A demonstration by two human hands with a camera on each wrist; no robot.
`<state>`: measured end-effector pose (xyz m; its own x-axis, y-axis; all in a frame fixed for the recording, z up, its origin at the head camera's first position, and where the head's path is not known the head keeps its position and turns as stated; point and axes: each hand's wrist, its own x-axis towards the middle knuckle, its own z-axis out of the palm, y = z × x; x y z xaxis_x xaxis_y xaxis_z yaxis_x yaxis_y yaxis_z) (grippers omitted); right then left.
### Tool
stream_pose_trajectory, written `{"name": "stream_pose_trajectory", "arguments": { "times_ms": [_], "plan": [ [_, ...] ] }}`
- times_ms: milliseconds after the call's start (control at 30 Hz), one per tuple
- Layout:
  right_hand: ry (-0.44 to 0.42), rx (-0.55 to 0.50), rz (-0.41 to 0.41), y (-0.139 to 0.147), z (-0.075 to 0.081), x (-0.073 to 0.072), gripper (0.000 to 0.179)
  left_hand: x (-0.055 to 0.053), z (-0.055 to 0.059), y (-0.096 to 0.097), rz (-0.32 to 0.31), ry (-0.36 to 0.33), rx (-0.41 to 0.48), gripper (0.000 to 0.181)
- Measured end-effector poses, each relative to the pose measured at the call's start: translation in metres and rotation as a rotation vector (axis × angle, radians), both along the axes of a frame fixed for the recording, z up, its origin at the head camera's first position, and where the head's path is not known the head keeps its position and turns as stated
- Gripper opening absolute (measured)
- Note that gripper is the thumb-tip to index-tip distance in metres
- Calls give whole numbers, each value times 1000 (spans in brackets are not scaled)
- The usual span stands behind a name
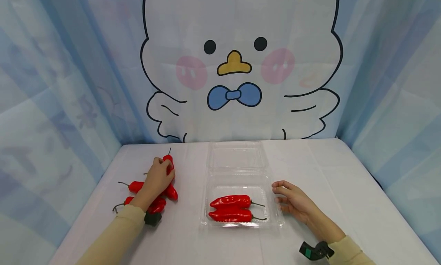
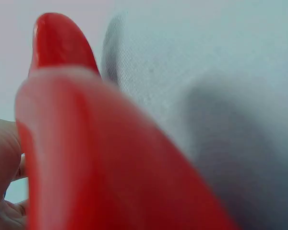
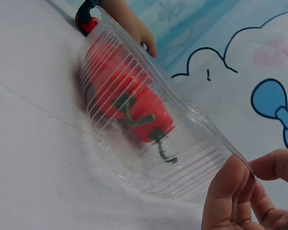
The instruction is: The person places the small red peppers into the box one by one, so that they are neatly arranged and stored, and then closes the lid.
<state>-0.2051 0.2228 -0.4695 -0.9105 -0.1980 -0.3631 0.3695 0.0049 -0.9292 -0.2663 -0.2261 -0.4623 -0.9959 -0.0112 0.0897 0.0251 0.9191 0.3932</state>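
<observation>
In the head view my left hand holds a red chili pepper near its stem end, above the loose peppers at the left. Red peppers fill much of the left wrist view, hiding most of that hand. A clear plastic clamshell box lies with its lid spread back. Two red peppers rest side by side in its front part, stems pointing right. At the box's right edge is my right hand. The right wrist view shows its thumb and finger pinching the rim.
More red peppers lie in a loose group under and beside the left forearm. All this is on a table with a white cloth. Behind it hangs a curtain with a cartoon bird, and curtains flank both sides.
</observation>
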Motion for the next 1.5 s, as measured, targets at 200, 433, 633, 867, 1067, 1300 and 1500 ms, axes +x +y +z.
{"name": "stream_pose_trajectory", "arguments": {
  "times_ms": [200, 433, 633, 867, 1067, 1300, 1500],
  "plan": [
    [-11, -6, -15, 0, 0, -1, 22, -10, 1, 5, 32, -25, 37, 29],
    [-6, -2, -16, 0, 1, -2, 23, -19, 3, 11, 61, -84, 69, 62],
    [-8, -1, -18, 0, 1, -2, 26, -20, 2, 12, 21, -60, 53, 61],
    [-11, -4, -16, 0, 1, -2, 24, -23, -1, 15, 9, -42, 39, 51],
    [-15, 1, -21, -1, 2, -2, 24, -22, 0, 19, -8, -29, 40, 45],
    [-12, 13, -24, -1, 1, -1, 24, -22, -1, 19, -20, -31, 37, 47],
    [-6, 15, -17, -1, 0, 0, 26, -21, -2, 19, -27, -23, 45, 46]
  ]
}}
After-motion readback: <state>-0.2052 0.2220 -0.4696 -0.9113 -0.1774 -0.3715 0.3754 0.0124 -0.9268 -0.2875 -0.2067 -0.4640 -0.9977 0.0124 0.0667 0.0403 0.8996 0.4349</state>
